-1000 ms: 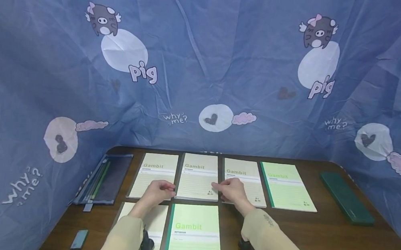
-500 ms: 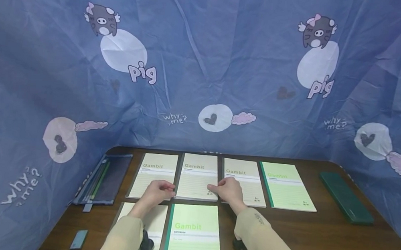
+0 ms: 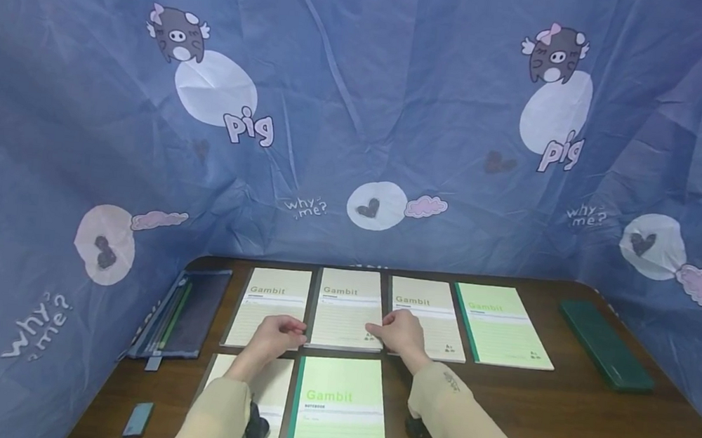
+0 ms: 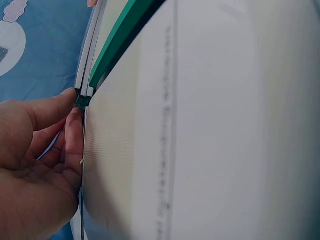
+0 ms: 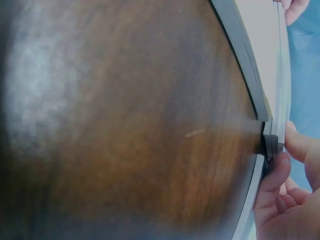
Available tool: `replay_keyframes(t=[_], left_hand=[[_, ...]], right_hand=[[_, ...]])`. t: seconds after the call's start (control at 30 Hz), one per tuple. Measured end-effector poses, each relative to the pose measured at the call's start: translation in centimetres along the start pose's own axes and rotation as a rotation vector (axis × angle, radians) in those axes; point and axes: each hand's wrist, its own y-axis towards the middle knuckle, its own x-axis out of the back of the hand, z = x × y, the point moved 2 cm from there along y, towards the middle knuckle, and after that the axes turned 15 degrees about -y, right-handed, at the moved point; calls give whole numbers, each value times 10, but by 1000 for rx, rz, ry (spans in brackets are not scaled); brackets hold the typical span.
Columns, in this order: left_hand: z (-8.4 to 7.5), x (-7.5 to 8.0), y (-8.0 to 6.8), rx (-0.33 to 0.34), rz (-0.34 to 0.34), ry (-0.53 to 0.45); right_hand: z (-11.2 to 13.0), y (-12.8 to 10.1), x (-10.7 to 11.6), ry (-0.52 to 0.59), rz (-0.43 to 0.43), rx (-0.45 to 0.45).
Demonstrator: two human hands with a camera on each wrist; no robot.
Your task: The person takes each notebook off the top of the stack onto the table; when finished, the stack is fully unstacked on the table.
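In the head view, a cream Gambit notebook (image 3: 346,317) lies in the middle of the back row; layered edges show at its front, like stacked notebooks. My left hand (image 3: 274,339) pinches its left front corner, the thumb against the dark spine end in the left wrist view. Opposite, my right hand (image 3: 400,334) holds the right front edge, thumb on the cover and fingers curled below, also seen in the right wrist view. Cream notebooks lie on either side, one at left (image 3: 269,310) and one at right (image 3: 436,326), partly behind my hands.
A green-spined notebook (image 3: 502,325) ends the back row. Nearer lie another green-spined notebook (image 3: 341,415) and a cream one (image 3: 272,381) under my left arm. A blue mesh pouch (image 3: 202,314) with pens, a small blue block (image 3: 138,419) and a green case (image 3: 607,346) flank them.
My right hand has shifted slightly left, off the right-hand notebook, onto the middle notebook's right edge. The left hand stays almost still.
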Motion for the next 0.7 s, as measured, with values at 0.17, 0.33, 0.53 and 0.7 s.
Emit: replay_keyframes(t=[0.17,0.33,0.53,0.7], left_hand=[[0,0,0,3,1,-2],[-1,0,-1,1,4,-10],[-2,0,-2,11,3,-12],[-4,0,-3,17,-6,-2]], right_hand=[[-2,3,0,30,11,-8],[-3,3,1,88,45,-50],[-4,3,1,193,82,-57],[-6,3,2,302,107,-24]])
